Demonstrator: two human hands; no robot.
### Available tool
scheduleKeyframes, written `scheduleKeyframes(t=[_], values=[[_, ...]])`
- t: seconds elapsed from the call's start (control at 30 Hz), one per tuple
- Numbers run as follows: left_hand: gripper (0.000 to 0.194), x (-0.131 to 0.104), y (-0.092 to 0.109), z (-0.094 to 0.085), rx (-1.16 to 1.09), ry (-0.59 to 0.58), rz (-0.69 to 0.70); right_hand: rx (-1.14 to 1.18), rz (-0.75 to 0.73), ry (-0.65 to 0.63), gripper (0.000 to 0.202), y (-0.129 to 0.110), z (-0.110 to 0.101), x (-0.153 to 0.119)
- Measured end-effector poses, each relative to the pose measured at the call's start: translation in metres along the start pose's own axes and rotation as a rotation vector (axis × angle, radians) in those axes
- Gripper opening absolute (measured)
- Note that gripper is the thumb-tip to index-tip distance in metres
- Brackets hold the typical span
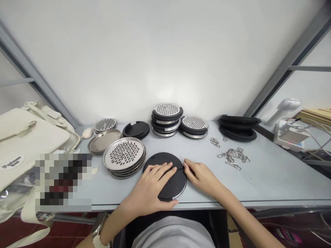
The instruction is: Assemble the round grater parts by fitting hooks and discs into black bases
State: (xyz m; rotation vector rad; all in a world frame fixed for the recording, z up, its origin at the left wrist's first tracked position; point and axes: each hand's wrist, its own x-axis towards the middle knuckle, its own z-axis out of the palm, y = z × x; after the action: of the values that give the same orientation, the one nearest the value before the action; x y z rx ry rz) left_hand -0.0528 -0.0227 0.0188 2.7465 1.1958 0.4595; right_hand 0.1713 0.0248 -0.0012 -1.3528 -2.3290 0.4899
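Black round lid [169, 179] lies at table [271, 179] front edge, pressed flat by left hand [152, 187]. Right hand [200, 175] pinches a metal clip [182, 163] at its right rim. Open room right; grater discs [124, 154] crowd left.

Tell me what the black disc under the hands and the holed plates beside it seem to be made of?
Black disc: probably matte plastic or rubber; dull, no glare, with a thin bright metal edge. Holed plates: likely stainless steel; silvery, shiny, with punched holes.

Disc [170, 186] at table [271, 179] front edge; grater stack [124, 156] left; hook pile [234, 156] right; lid stacks [168, 119] behind.
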Motion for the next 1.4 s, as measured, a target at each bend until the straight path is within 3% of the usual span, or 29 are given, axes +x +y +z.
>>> scheduleKeyframes(t=[0.33, 0.63, 0.97, 1.4], values=[[0.081, 0.0009, 0.0005, 0.0004, -0.012, 0.010, -0.001, 0.070, 0.033, 0.021, 0.025, -0.0024, -0.0004, -0.0003], [0.080, 0.0010, 0.0003, -0.0008, -0.015, 0.018, 0.010, 0.110, 0.023, -0.001, 0.009, -0.0033, -0.0018, -0.0013], [0.078, 0.0009, 0.0002, -0.0017, -0.013, 0.000, 0.003, 0.031, 0.016, 0.012, 0.022, -0.0001, 0.0013, -0.0006], [0.081, 0.0002, 0.0007, -0.0006, -0.009, -0.001, -0.005, -0.043, 0.010, 0.013, 0.025, -0.0003, 0.0004, 0.0010]])
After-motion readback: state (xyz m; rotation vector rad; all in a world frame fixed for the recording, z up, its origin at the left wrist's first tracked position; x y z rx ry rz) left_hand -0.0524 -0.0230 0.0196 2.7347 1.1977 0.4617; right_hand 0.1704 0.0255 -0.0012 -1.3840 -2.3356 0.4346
